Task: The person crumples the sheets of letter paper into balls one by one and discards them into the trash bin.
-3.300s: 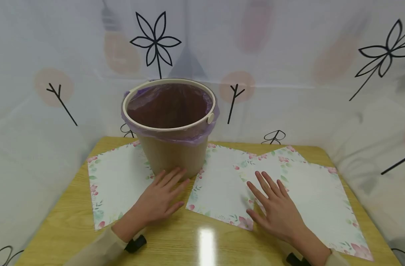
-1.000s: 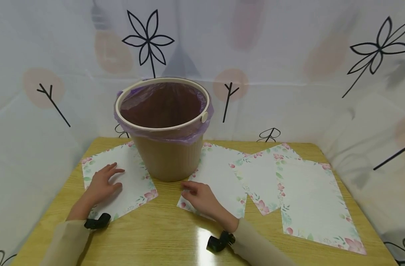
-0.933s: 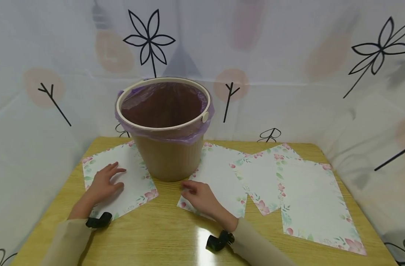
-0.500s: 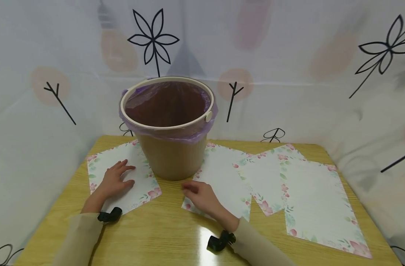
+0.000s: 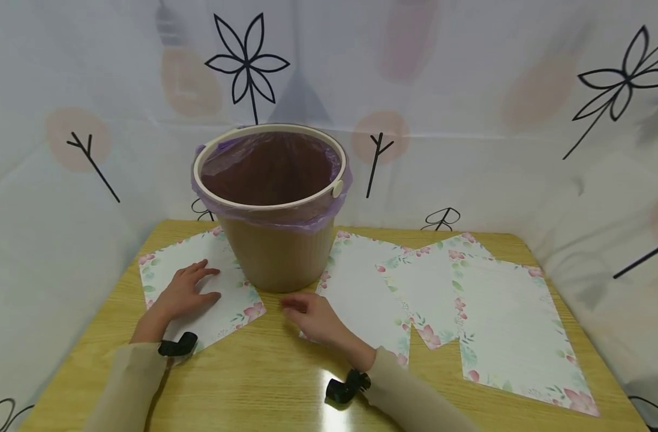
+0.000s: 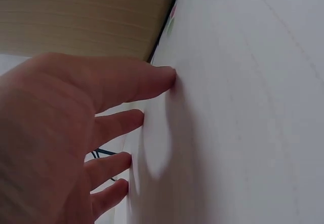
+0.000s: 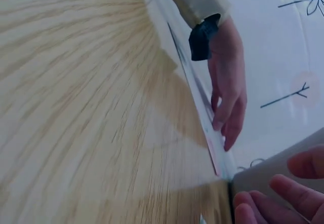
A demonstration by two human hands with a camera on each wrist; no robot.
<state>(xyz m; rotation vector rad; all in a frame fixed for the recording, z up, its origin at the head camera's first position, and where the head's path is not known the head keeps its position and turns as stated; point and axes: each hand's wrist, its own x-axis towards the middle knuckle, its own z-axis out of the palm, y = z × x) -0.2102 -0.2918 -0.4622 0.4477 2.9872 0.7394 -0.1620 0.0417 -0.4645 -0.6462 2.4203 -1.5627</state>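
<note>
My left hand [image 5: 185, 294] rests its fingertips on the left flower-bordered sheet of paper [image 5: 228, 307]; in the left wrist view the thumb [image 6: 136, 79] comes down on the white paper, fingers spread and bent. My right hand [image 5: 320, 318], fingers loosely curled and holding nothing, hovers just in front of the beige bin [image 5: 277, 255], over the near left corner of the middle sheet [image 5: 361, 279]. In the right wrist view its fingers [image 7: 298, 196] show beside the bin's base. A purple plastic bag [image 5: 307, 222] lines the bin and folds over its rim. The bin hides part of the left sheet.
Two more flower-bordered sheets lie to the right: a slanted one [image 5: 428, 294] and, overlapping it, a larger-looking one [image 5: 514, 324] near the right edge. The wooden table [image 5: 242, 384] meets a patterned white cloth [image 5: 469, 168] behind and at the sides.
Over three seconds my left hand has gone left from the bin onto the left sheet. My right hand has come left from the right sheets to the bin's front, lately edging further left.
</note>
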